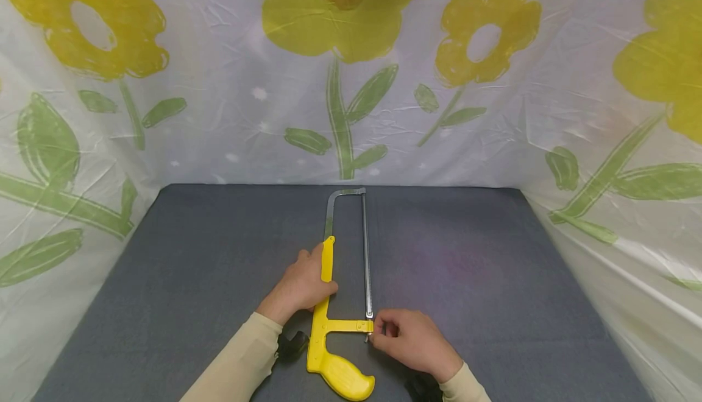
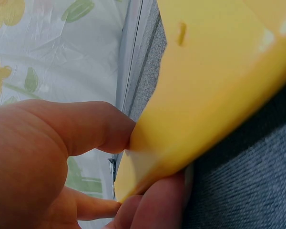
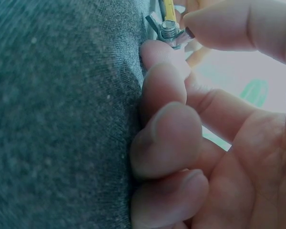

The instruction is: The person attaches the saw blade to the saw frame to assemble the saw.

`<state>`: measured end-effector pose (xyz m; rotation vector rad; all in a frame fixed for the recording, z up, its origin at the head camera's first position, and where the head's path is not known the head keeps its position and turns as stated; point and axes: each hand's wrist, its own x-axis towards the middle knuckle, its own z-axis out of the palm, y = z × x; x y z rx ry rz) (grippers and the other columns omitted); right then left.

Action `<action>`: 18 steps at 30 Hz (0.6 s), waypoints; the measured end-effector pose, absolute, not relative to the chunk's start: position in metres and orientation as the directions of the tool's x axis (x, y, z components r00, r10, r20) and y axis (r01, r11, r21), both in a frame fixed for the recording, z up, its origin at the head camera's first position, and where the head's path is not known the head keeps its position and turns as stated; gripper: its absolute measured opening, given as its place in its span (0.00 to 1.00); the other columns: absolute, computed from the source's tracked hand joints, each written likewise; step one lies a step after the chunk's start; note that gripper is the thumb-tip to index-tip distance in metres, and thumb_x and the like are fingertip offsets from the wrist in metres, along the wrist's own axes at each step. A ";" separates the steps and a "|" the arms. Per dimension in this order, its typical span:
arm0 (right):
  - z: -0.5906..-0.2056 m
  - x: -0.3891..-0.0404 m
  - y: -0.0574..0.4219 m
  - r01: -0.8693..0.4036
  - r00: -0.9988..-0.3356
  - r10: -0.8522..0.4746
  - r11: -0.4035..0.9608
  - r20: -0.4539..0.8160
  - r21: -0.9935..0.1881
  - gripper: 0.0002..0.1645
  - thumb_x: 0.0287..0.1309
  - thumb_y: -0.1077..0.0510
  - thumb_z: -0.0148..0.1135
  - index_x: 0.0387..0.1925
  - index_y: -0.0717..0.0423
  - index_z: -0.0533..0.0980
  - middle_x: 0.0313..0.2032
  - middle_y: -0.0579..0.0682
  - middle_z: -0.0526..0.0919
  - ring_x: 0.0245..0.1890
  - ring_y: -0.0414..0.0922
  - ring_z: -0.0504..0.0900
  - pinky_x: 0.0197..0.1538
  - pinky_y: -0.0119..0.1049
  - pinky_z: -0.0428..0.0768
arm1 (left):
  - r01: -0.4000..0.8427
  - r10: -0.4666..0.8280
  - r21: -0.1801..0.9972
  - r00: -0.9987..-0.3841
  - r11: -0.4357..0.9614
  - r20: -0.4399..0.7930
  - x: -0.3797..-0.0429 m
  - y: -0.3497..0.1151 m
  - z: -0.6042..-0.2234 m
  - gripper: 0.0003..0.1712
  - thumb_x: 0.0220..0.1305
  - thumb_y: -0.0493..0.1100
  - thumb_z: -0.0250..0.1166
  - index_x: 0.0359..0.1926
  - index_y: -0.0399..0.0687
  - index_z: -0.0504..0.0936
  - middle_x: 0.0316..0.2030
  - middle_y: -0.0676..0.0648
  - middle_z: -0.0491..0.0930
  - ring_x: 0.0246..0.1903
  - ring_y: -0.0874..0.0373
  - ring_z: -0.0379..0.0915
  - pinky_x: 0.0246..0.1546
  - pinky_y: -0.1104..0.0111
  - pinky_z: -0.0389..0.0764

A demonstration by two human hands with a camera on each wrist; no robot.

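Observation:
A hacksaw with a yellow frame and handle lies on the dark cloth, its blade on the right side and its handle toward me. My left hand grips the yellow frame midway along, thumb over the top; the left wrist view shows the fingers curled under the yellow frame piece. At the near end of the blade, my right hand pinches a metal wing nut between thumb and index finger. Its other fingers are curled beside the cloth.
The saw lies on a table covered in dark grey cloth. White curtains printed with yellow flowers stand behind it and on both sides. Dark wrist straps sit at my sleeves.

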<state>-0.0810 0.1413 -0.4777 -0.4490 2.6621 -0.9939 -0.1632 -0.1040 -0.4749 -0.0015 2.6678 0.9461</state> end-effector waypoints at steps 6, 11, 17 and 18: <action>-0.479 -0.081 0.142 -0.211 -0.915 -0.383 0.719 -0.124 -0.662 0.09 0.61 0.51 0.70 0.27 0.34 0.80 0.17 0.31 0.69 0.17 0.28 0.64 0.23 0.27 0.61 | -0.103 0.100 0.617 -0.953 0.780 -0.286 -0.163 -0.103 -0.476 0.57 0.61 0.43 0.74 0.86 0.42 0.54 0.55 0.33 0.70 0.28 0.51 0.77 0.21 0.68 0.83; -0.479 -0.081 0.143 -0.212 -0.913 -0.388 0.712 -0.124 -0.669 0.09 0.61 0.51 0.71 0.27 0.35 0.80 0.18 0.31 0.70 0.17 0.29 0.64 0.23 0.28 0.61 | -0.099 0.103 0.623 -0.955 0.776 -0.280 -0.162 -0.103 -0.476 0.57 0.62 0.43 0.74 0.86 0.42 0.54 0.55 0.33 0.70 0.28 0.51 0.77 0.20 0.68 0.83; -0.479 -0.080 0.144 -0.213 -0.914 -0.389 0.705 -0.117 -0.677 0.09 0.61 0.52 0.73 0.27 0.36 0.80 0.18 0.33 0.70 0.17 0.29 0.65 0.23 0.29 0.61 | -0.090 0.114 0.628 -0.955 0.773 -0.276 -0.162 -0.103 -0.476 0.57 0.62 0.42 0.74 0.86 0.41 0.53 0.55 0.33 0.69 0.27 0.51 0.77 0.20 0.68 0.82; -0.479 -0.080 0.144 -0.213 -0.913 -0.389 0.704 -0.118 -0.677 0.09 0.61 0.52 0.73 0.27 0.36 0.80 0.18 0.33 0.70 0.17 0.29 0.65 0.23 0.29 0.61 | -0.089 0.114 0.628 -0.954 0.773 -0.276 -0.162 -0.102 -0.477 0.57 0.62 0.42 0.74 0.86 0.41 0.53 0.55 0.33 0.69 0.27 0.51 0.77 0.20 0.68 0.82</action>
